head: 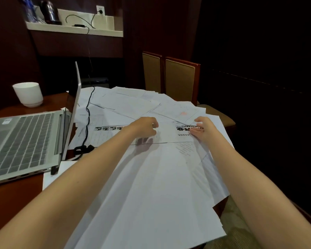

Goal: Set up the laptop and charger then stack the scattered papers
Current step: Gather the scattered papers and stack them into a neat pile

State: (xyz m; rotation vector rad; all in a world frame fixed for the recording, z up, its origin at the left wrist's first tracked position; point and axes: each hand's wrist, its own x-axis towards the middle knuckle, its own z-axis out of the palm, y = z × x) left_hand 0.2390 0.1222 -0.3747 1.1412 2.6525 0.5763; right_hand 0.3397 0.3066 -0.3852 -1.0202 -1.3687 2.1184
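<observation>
While the laptop [25,139] sits open at nine o'clock on the table [16,194], a white cup [28,94] stands behind it at ten o'clock. The black charger cable [87,112] runs down just beside the screen and across the papers [151,186], which are spread from twelve to six o'clock. The left hand [145,127] is curled over the middle sheets; I can't tell if it grips. The right hand [203,129], toward two o'clock, holds the printed sheet [171,132] by its edge. Two chairs [180,79] stand at one o'clock.
</observation>
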